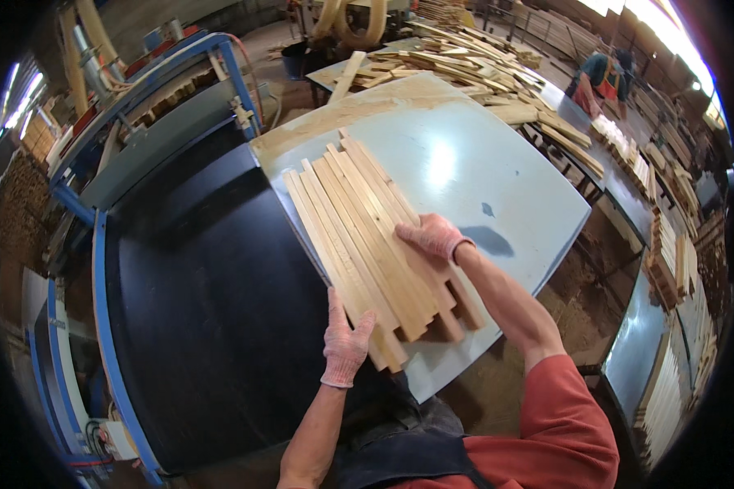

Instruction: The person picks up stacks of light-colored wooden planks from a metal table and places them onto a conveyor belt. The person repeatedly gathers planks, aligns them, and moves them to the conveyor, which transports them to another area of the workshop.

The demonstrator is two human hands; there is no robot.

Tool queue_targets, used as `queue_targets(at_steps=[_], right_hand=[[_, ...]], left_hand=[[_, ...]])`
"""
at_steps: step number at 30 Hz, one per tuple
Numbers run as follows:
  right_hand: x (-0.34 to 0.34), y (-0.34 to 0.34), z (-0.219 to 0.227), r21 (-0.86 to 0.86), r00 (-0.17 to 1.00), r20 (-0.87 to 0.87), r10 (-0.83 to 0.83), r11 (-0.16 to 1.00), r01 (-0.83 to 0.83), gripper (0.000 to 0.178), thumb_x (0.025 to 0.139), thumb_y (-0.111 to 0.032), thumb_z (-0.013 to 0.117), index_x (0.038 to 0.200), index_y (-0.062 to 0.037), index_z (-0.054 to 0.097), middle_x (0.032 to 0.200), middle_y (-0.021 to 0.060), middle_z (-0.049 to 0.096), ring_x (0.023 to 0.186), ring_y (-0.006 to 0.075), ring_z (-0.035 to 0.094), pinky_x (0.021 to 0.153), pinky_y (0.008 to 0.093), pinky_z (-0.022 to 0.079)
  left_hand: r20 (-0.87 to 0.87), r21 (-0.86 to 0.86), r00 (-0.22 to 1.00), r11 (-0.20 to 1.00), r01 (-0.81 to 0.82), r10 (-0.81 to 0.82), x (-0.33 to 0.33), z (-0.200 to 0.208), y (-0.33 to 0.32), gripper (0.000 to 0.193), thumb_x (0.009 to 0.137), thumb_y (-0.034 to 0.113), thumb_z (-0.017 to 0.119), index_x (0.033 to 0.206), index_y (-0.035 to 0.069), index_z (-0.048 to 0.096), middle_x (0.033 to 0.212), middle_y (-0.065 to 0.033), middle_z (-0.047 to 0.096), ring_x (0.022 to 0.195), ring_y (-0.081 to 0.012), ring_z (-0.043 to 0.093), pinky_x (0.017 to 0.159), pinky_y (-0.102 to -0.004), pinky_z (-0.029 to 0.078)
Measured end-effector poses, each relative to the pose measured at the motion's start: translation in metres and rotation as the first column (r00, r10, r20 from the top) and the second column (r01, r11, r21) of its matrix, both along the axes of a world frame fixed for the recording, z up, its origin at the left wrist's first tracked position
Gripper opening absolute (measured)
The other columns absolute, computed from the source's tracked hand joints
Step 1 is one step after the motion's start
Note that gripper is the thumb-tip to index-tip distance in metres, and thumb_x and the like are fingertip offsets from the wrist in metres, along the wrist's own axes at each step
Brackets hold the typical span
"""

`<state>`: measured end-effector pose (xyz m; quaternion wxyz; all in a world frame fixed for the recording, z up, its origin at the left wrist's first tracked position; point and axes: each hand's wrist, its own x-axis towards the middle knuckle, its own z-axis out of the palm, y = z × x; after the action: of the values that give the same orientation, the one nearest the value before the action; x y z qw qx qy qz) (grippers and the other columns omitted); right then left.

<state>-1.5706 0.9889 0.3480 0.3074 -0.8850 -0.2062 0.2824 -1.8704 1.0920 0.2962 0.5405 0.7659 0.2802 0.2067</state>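
Left hand [347, 349] spread, right hand [437, 237] of unclear grip, they flank wooden strips [363, 244] on the table [518, 183]'s left edge—seemingly squaring, wanting even pressure!

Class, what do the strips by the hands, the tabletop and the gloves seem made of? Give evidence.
Strips: wood, apparently unvarnished; pale tan colour and lengthwise grain show.
Tabletop: smooth and glossy, perhaps sheet metal or laminate; it throws back a bright glare.
Gloves: probably knitted fabric, matte; they look mottled and hug the fingers, but the fibre can't be told.
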Motion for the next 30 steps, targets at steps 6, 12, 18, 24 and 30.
queue_targets(at_steps=[6,12,18,24,30], right_hand=[[-0.121,0.062,0.004,0.134,0.989,0.025,0.144,0.980,-0.146,0.073,0.086,-0.062,0.076,0.125,-0.0001,0.074,0.111,0.0234,0.080,0.107,0.0375,0.077,0.097,0.0454,0.059],[-0.262,0.167,-0.016,-0.008,0.932,0.038,0.361,0.932,-0.361,0.084,0.086,-0.065,0.079,0.129,0.0061,0.067,0.119,0.0267,0.076,0.113,0.0382,0.075,0.100,0.0455,0.059],[-0.419,0.271,-0.008,0.067,0.855,0.098,0.509,0.854,-0.516,0.081,0.084,-0.059,0.079,0.122,0.0127,0.070,0.107,0.0277,0.080,0.102,0.0404,0.079,0.091,0.0443,0.062],[-0.566,0.370,-0.008,0.063,0.834,0.010,0.552,0.832,-0.552,0.090,0.082,-0.060,0.079,0.135,0.0104,0.061,0.126,0.0307,0.074,0.116,0.0419,0.075,0.098,0.0456,0.061],[-0.641,0.426,-0.002,0.125,0.810,-0.028,0.586,0.806,-0.579,0.098,0.082,-0.065,0.081,0.141,0.0093,0.055,0.137,0.0303,0.068,0.126,0.0397,0.071,0.105,0.0460,0.058]], left_hand=[[0.031,0.007,0.994,0.995,-0.102,0.101,-0.109,-0.001,0.072,0.105,0.096,0.021,0.079,0.173,0.002,0.010,0.145,-0.0250,0.066,0.124,-0.0310,0.072,0.108,-0.0411,0.056],[-0.036,-0.043,0.981,0.981,-0.190,0.189,-0.269,0.024,0.132,0.109,0.096,0.027,0.079,0.173,-0.001,0.007,0.159,-0.0270,0.052,0.139,-0.0319,0.062,0.116,-0.0410,0.051],[-0.507,0.485,0.756,0.862,-0.145,0.413,-0.435,0.034,0.210,0.112,0.092,0.046,0.081,0.172,-0.002,0.017,0.169,-0.0290,0.037,0.157,-0.0430,0.038,0.129,-0.0515,0.032],[-0.652,0.661,0.406,0.742,-0.110,0.640,-0.535,0.050,0.262,0.100,0.101,0.065,0.057,0.169,-0.004,0.030,0.177,-0.0282,0.025,0.166,-0.0446,0.018,0.136,-0.0541,0.005],[-0.482,0.780,0.393,0.588,-0.215,0.783,-0.588,0.023,0.317,0.093,0.103,0.063,0.053,0.164,-0.006,0.038,0.172,-0.0310,0.034,0.163,-0.0456,0.026,0.135,-0.0567,0.013]])
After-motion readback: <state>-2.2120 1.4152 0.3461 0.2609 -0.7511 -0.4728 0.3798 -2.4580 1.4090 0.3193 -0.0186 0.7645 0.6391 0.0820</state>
